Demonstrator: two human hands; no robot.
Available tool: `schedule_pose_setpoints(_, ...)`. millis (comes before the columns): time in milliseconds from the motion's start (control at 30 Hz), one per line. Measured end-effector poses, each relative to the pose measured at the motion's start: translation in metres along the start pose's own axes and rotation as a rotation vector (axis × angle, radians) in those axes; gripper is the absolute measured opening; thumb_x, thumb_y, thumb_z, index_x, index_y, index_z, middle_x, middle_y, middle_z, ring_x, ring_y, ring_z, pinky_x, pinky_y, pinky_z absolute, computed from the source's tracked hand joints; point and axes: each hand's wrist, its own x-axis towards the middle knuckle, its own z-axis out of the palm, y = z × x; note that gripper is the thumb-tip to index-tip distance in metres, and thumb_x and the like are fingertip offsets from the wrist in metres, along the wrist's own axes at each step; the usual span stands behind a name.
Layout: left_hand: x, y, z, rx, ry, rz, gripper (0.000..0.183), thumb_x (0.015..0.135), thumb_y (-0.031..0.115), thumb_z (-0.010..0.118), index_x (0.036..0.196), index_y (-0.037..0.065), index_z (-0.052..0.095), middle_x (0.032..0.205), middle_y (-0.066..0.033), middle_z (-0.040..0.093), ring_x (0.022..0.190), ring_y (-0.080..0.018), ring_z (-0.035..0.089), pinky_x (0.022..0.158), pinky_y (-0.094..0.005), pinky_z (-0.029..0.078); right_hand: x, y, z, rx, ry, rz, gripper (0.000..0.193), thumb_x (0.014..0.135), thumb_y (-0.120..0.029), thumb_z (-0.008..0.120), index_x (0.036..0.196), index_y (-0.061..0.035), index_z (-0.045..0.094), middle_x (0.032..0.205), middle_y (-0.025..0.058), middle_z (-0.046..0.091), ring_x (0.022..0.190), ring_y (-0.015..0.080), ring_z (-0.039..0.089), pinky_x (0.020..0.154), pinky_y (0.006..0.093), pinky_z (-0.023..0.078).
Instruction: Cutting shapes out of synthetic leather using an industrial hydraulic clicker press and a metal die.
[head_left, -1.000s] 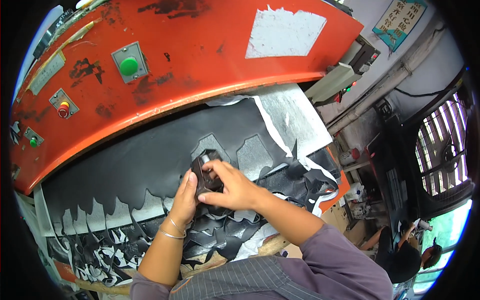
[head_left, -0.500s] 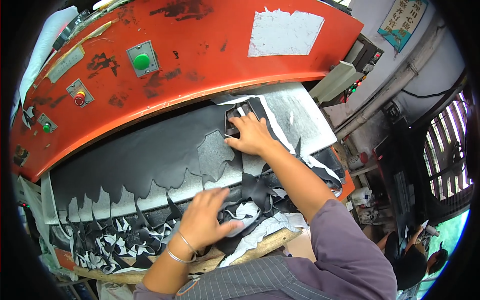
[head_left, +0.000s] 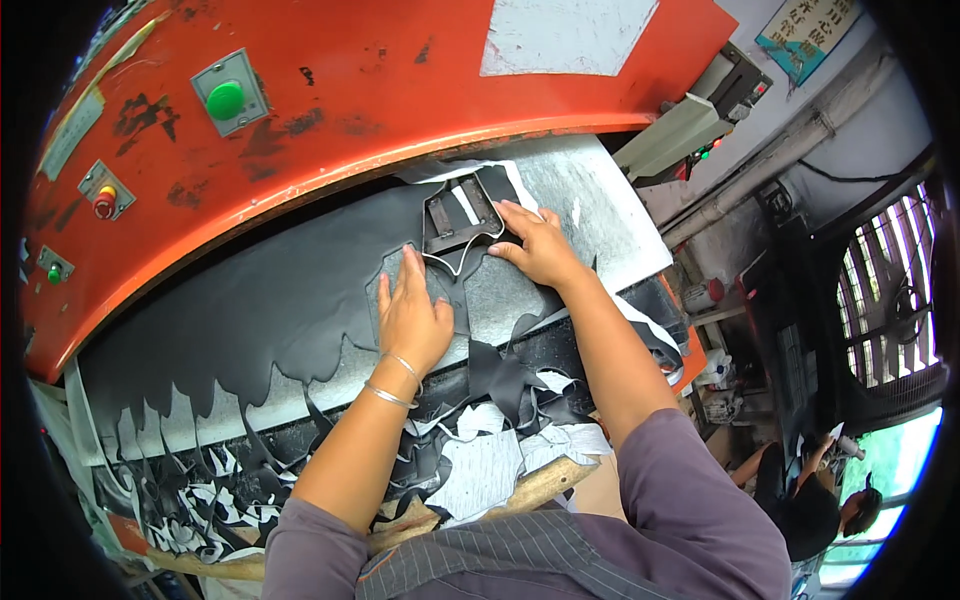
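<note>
A metal cutting die (head_left: 436,243), an open outline with crossbars and a pointed lower end, rests on a dark grey leather-like sheet (head_left: 270,290). My right hand (head_left: 540,247) holds the die's right side, thumb and fingers at its rim. Just below the die's left corner, my left hand (head_left: 412,325) lies with fingers stretched out, beside a cut-out gap in the sheet. The sheet's near edge is ragged with cut shapes. Under it lies a pale cutting board (head_left: 605,215), bare toward the right.
An orange press beam (head_left: 330,120) spans the far side, with a green button (head_left: 225,100) and a red button (head_left: 105,203). Black and white offcuts (head_left: 480,455) hang along the near edge, above a wooden bar (head_left: 545,488). Another person (head_left: 800,500) is far right.
My left hand has moved up from over the offcuts to the sheet beside the die. My right hand has shifted from on top of the die to its right side. The die appears turned.
</note>
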Motion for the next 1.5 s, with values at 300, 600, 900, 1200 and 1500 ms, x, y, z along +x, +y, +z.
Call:
schedule_pose_setpoints(300, 0.002, -0.008, 0.000, -0.009, 0.045, 0.112, 0.084, 0.080, 0.011, 0.054, 0.146, -0.008, 0.004, 0.140, -0.0208, 0.045, 0.134, -0.0300, 0.038, 0.115, -0.0469, 0.015, 0.003, 0.012, 0.001, -0.021, 0.090, -0.109, 0.059, 0.082, -0.038, 0.068, 0.129, -0.0055, 0.054, 0.131, 0.0152, 0.055, 0.123, 0.0263, 0.050, 0.107, 0.0462, 0.027)
schedule_pose_setpoints(600, -0.004, 0.001, -0.009, 0.049, -0.018, 0.058, 0.083, 0.080, 0.013, 0.054, 0.144, -0.012, 0.007, 0.142, -0.0192, 0.043, 0.138, -0.0269, 0.032, 0.116, -0.0444, 0.013, -0.003, 0.003, 0.003, -0.071, 0.096, -0.089, 0.059, 0.081, -0.041, 0.068, 0.128, -0.0072, 0.055, 0.131, 0.0147, 0.056, 0.122, 0.0267, 0.051, 0.106, 0.0464, 0.029)
schedule_pose_setpoints(900, -0.052, -0.086, -0.125, -0.446, 0.394, -0.038, 0.077, 0.084, 0.007, 0.060, 0.148, -0.001, 0.018, 0.152, -0.0205, 0.026, 0.142, -0.0264, 0.024, 0.115, -0.0343, 0.019, -0.062, -0.053, -0.028, -0.066, 0.439, 0.196, 0.067, 0.077, -0.036, 0.074, 0.132, -0.0061, 0.049, 0.118, 0.0180, 0.061, 0.115, 0.0322, 0.056, 0.099, 0.0447, 0.039)
schedule_pose_setpoints(1200, -0.142, -0.250, -0.354, -0.173, 1.453, -0.355, 0.075, 0.089, 0.014, 0.055, 0.147, -0.007, 0.011, 0.155, -0.0223, 0.014, 0.144, -0.0276, 0.016, 0.116, -0.0342, 0.014, 0.006, -0.297, -0.065, 0.467, 0.454, -0.309, 0.046, 0.078, -0.035, 0.074, 0.109, -0.0072, 0.056, 0.079, 0.0068, 0.065, 0.071, 0.0230, 0.064, 0.062, 0.0350, 0.050)
schedule_pose_setpoints(1500, -0.281, -0.199, -0.306, -0.253, 0.777, -0.258, 0.039, 0.090, 0.011, 0.051, 0.128, -0.002, 0.053, 0.116, -0.0108, 0.060, 0.104, -0.0179, 0.054, 0.094, -0.0331, 0.041, -0.095, -0.307, -0.020, 0.331, 0.047, -0.276, 0.037, 0.083, -0.041, 0.066, 0.093, -0.0078, 0.053, 0.073, 0.0153, 0.063, 0.071, 0.0369, 0.064, 0.062, 0.0461, 0.049)
